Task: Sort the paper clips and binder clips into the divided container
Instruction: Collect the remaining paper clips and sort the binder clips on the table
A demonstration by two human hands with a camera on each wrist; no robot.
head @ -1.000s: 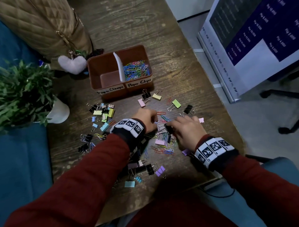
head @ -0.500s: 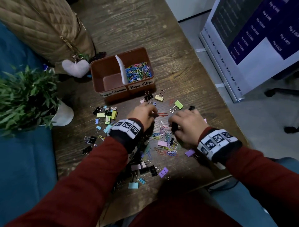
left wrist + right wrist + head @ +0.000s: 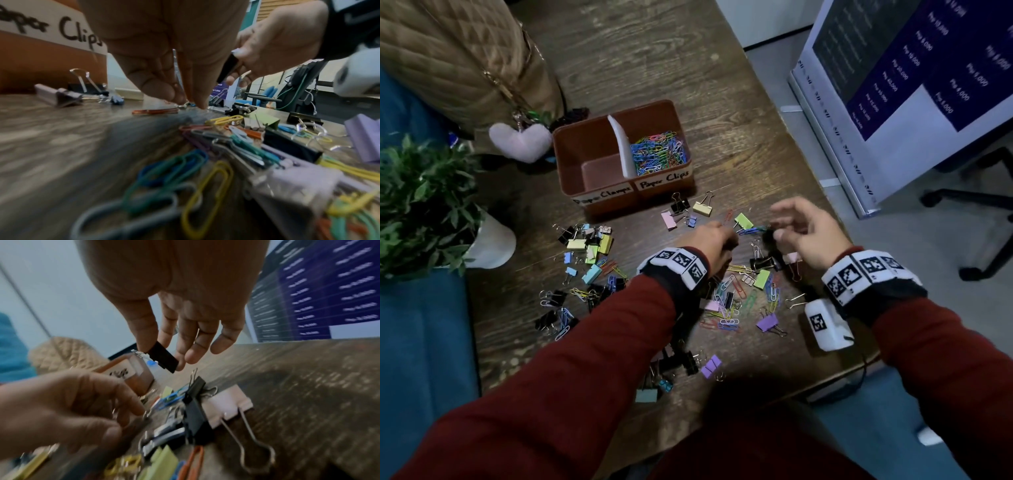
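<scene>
- Right hand (image 3: 174,308) — raised above the bench (image 3: 722,102), grip clamped on a black binder clip (image 3: 163,359).
- Left hand (image 3: 164,48) — fingertips pinched together at a wire clip on the bench.
- Divided container (image 3: 599,205) stands near the bench's far edge.

The divided container (image 3: 599,202) stands on the table (image 3: 654,61), toward its far side. A divider (image 3: 621,144) splits it into two compartments: the right one holds paper clips (image 3: 659,152), and nothing shows in the left one. Behind and to the left of the container rests a bag (image 3: 458,58) with a heart charm (image 3: 520,141) hanging beside the container's left wall. A potted plant (image 3: 424,202) sits at the table's left edge. Binder clips (image 3: 589,248) and more paper clips lie scattered in front of the container. Over this scatter are the left hand (image 3: 714,245) and, to its right, the right hand (image 3: 808,233). A sign board (image 3: 914,85) stands off the table to the right.
</scene>
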